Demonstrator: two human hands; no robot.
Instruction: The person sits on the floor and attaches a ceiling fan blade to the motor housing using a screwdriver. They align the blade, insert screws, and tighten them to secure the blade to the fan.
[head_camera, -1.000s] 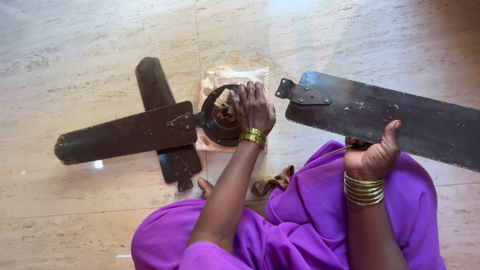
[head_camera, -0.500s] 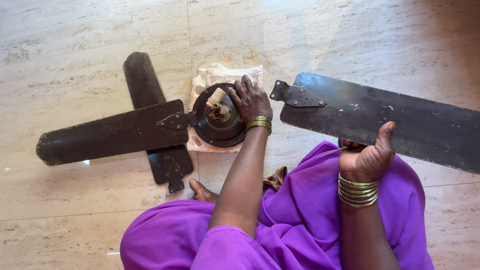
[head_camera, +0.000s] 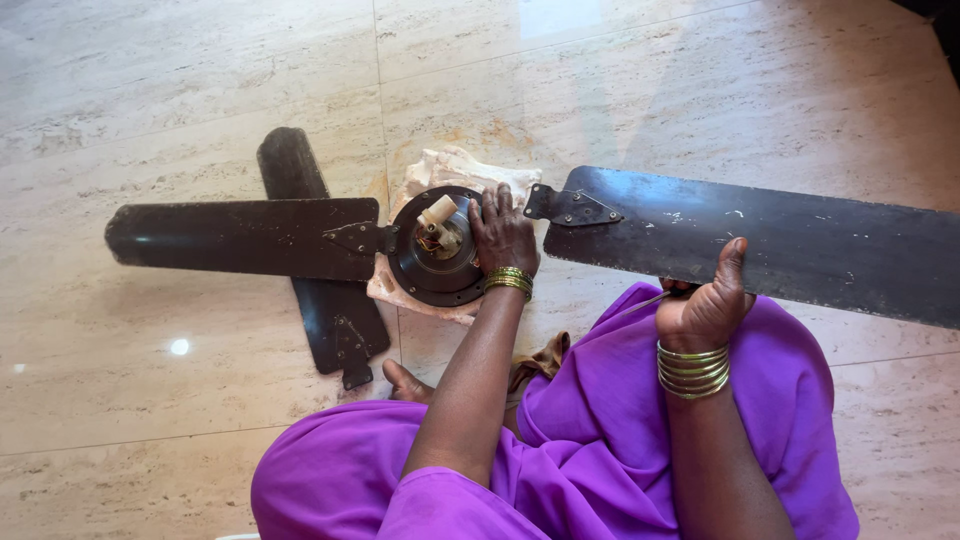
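A person in purple clothing sits on a pale stone floor (head_camera: 700, 90) with a taken-apart ceiling fan. The left hand (head_camera: 503, 235) rests on the round dark fan motor (head_camera: 430, 262), fingers spread over its right edge. The motor sits on a crumpled cloth (head_camera: 450, 165), with one blade (head_camera: 240, 238) attached at its left. The right hand (head_camera: 705, 300) grips the near edge of a loose dark blade (head_camera: 800, 240), fingers clamped around it. Another blade (head_camera: 320, 300) lies underneath.

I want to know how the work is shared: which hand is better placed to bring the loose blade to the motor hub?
Probably the right hand: it already grips the loose blade, whose bracket end lies close to the hub. The left hand rests on the hub, steadying it.
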